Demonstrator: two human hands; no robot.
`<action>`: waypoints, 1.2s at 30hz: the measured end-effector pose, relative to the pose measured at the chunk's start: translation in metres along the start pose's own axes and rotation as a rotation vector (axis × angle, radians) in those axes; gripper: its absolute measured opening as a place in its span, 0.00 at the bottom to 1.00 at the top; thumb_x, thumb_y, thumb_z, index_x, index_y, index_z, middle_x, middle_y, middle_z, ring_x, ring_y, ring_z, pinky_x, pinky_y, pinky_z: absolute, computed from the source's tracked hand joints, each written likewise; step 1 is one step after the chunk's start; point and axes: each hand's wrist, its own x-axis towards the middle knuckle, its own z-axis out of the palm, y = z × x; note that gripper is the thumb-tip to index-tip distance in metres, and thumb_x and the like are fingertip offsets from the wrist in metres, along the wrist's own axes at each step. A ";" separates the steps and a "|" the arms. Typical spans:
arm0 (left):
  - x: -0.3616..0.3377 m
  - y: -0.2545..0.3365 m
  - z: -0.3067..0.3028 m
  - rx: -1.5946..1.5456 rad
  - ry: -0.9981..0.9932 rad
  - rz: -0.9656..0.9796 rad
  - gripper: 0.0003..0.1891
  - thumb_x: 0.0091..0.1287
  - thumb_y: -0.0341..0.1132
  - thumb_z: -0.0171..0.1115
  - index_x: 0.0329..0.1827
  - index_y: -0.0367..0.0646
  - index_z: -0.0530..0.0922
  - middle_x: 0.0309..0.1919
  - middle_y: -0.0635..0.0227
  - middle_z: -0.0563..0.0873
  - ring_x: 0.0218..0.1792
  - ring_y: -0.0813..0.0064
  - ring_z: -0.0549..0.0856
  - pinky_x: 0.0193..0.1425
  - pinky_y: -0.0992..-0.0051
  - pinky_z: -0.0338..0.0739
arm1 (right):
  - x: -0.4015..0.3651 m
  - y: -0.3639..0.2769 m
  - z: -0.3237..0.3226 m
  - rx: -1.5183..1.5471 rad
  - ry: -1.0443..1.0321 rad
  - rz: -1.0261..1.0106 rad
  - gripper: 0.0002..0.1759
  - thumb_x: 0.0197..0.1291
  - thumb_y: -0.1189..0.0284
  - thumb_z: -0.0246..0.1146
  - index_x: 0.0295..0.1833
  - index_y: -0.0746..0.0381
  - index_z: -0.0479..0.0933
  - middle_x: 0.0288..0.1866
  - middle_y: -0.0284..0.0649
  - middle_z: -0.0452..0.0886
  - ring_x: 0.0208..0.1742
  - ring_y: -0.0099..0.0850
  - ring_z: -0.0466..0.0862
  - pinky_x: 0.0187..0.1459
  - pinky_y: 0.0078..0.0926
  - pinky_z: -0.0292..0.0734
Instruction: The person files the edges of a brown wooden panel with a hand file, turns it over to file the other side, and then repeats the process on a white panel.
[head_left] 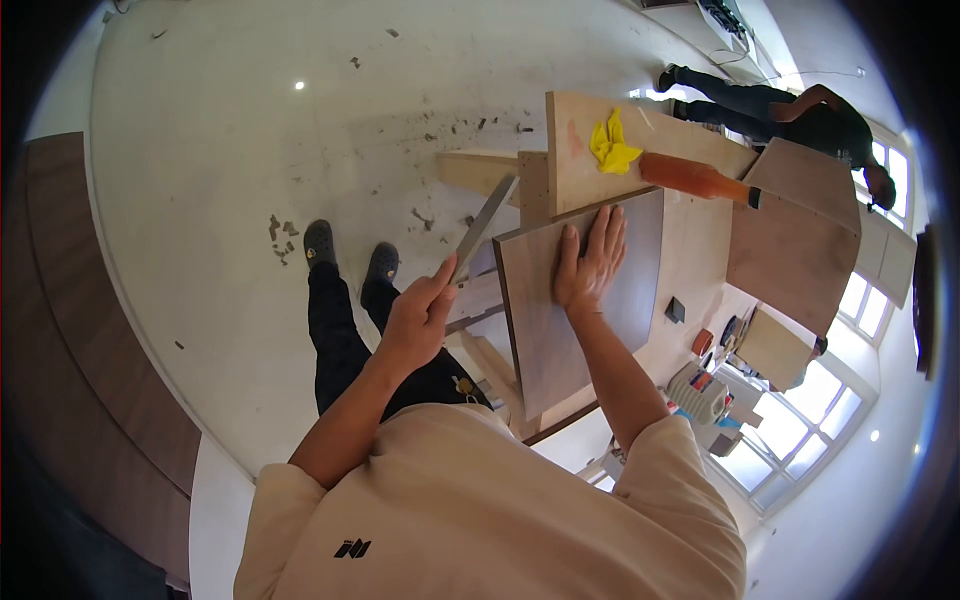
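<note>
My left hand (pixel 418 315) is closed around the lower end of a flat grey metal file (pixel 487 228), which slants up past the near corner of a brown wood-grain panel (pixel 545 320). My right hand (pixel 595 260) lies flat on the panel's upper face, fingers stretched out and thumb apart. The panel rests on a light wooden workbench (pixel 690 250). Just beyond my right fingertips, a yellow cloth (pixel 612 145) and an orange-red bottle (pixel 692 177) with a dark cap lie on a pale board (pixel 572 182).
A person (pixel 800 110) stands beyond the bench at upper right. A brown cabinet box (pixel 795 240) stands at the bench's far end. Near it are a small dark block (pixel 675 310) and white jugs (pixel 697 393). Scraps (pixel 282 240) litter the pale floor (pixel 220 250).
</note>
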 end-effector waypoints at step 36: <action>0.054 0.013 -0.051 -0.012 -0.319 -0.090 0.24 0.76 0.32 0.59 0.75 0.52 0.73 0.33 0.55 0.81 0.35 0.61 0.80 0.46 0.70 0.76 | 0.000 0.000 0.000 0.012 -0.029 0.008 0.44 0.72 0.46 0.51 0.83 0.63 0.53 0.86 0.55 0.48 0.86 0.55 0.47 0.81 0.57 0.37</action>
